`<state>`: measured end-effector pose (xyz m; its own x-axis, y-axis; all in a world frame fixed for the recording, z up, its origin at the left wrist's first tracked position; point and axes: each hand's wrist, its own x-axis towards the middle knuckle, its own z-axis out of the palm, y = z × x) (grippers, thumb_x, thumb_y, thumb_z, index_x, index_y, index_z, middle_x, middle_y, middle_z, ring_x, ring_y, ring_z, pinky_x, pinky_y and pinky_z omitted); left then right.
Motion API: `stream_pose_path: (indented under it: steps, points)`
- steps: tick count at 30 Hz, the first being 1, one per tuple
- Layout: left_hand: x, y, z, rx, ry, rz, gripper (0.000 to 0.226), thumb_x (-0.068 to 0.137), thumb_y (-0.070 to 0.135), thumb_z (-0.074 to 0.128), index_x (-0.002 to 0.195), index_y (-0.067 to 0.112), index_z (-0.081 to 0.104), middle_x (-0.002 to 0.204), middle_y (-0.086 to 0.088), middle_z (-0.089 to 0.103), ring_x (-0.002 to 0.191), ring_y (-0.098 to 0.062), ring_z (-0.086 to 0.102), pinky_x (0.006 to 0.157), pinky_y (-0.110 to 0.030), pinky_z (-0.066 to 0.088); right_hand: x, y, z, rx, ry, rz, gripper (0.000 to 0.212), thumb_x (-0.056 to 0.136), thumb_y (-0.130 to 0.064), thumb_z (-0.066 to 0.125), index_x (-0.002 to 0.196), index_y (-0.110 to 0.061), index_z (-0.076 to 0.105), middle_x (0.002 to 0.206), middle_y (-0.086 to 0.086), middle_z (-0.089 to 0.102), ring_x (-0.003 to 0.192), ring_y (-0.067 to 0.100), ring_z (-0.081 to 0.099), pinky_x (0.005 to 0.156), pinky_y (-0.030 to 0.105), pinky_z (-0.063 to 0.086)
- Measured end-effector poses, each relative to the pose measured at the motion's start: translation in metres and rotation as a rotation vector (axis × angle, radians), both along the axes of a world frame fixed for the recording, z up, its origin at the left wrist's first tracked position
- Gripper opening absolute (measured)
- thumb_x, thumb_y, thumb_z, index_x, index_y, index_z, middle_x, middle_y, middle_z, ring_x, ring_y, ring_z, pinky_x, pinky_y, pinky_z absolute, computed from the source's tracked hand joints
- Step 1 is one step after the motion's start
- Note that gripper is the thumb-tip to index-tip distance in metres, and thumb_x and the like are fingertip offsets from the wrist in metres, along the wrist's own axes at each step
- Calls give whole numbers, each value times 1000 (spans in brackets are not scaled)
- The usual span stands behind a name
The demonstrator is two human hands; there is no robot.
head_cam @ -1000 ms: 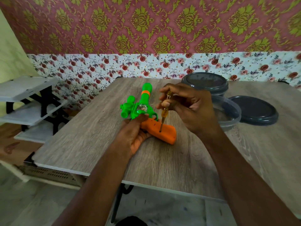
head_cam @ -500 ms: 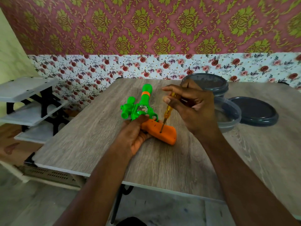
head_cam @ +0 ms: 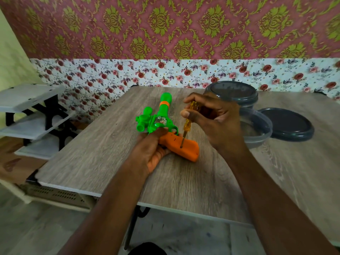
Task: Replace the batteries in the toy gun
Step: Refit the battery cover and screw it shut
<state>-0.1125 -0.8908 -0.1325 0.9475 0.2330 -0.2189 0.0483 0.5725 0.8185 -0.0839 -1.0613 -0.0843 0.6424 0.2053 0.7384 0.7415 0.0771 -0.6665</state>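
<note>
Showed a green-and-orange toy gun [head_cam: 162,113] lying flat on a wooden table [head_cam: 92,153] at frame centre. Showed the left hand [head_cam: 150,150] gripping its middle, the right hand [head_cam: 219,122] pinching a yellow screwdriver [head_cam: 188,124], tip touching the orange grip. Showed a dark-lidded container [head_cam: 233,92] at upper right.

The right hand [head_cam: 217,124] shifts its hold on the transparent yellow-handled screwdriver [head_cam: 187,124]. Half a second ago its index finger stretched straight out to the left across the handle's top; now that finger curls down over the top, and the thumb tip presses on the handle's left side. More of the yellow handle shows below the fingers than a second ago.
</note>
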Motion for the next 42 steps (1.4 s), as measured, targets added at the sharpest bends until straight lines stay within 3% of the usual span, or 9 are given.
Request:
stream_pose_path:
  steps: [6, 9, 13, 19, 22, 25, 29, 34, 42]
  points:
    - [-2, -1, 2, -11, 2, -2, 37, 98, 1, 58, 135, -5, 55, 124, -35, 65, 98, -42, 72, 70, -55, 63, -3, -2, 2, 61, 50, 197, 26, 98, 10, 54, 121, 9, 67, 110, 27, 70, 98, 38, 75, 90, 49, 61]
    - [-2, -1, 1, 0, -8, -13, 37, 99, 1, 57, 135, -4, 56, 126, -36, 64, 98, -44, 71, 73, -57, 62, -2, 0, 2, 71, 45, 165, 37, 93, 11, 63, 129, 3, 64, 105, 27, 70, 92, 35, 75, 86, 45, 63]
    - [0, 0, 0, -16, -18, -9, 37, 98, 0, 57, 135, -4, 56, 115, -31, 69, 77, -32, 77, 61, -49, 63, -1, 4, 0, 60, -34, 19, 32, 84, 7, 76, 116, 5, 72, 91, 24, 60, 82, 7, 63, 76, 20, 57]
    - [1, 1, -3, 10, -1, 10, 39, 98, 3, 58, 137, -2, 56, 125, -33, 66, 113, -46, 67, 69, -54, 64, -4, 2, 1, 35, 6, 186, 22, 96, 14, 57, 113, 11, 69, 110, 26, 68, 97, 35, 75, 89, 51, 61]
    - [2, 1, -2, 3, 2, 21, 39, 97, 2, 59, 136, -2, 57, 125, -33, 66, 111, -46, 68, 70, -56, 63, -4, 3, 0, 54, 49, 164, 24, 91, 13, 65, 112, 4, 71, 100, 24, 67, 88, 33, 76, 83, 42, 64]
    - [3, 3, -4, -10, -8, 5, 38, 97, 1, 59, 135, -2, 57, 120, -32, 69, 89, -37, 76, 64, -52, 63, -3, 4, 0, 24, -13, 54, 20, 86, 6, 76, 105, 0, 74, 90, 25, 61, 74, 24, 69, 70, 28, 61]
    - [3, 3, -5, -28, -11, 3, 39, 98, 0, 58, 137, -2, 56, 113, -27, 71, 80, -31, 78, 60, -49, 62, 0, 2, 0, 7, -47, -35, 12, 90, -7, 77, 100, 0, 76, 89, 17, 60, 73, 20, 65, 62, 40, 59]
    - [3, 4, -5, -21, -11, -13, 41, 98, 2, 59, 138, -2, 54, 122, -32, 68, 92, -38, 75, 67, -54, 63, -4, -2, 1, 55, 85, 236, 25, 100, 10, 51, 121, 12, 66, 110, 26, 71, 96, 38, 75, 87, 41, 61]
    - [4, 3, -5, -49, -24, -36, 41, 98, 1, 58, 138, -2, 54, 127, -34, 65, 112, -48, 67, 76, -60, 61, -4, 2, 0, 61, 54, 108, 23, 91, 0, 73, 113, -2, 73, 92, 23, 73, 82, 38, 76, 73, 55, 64]
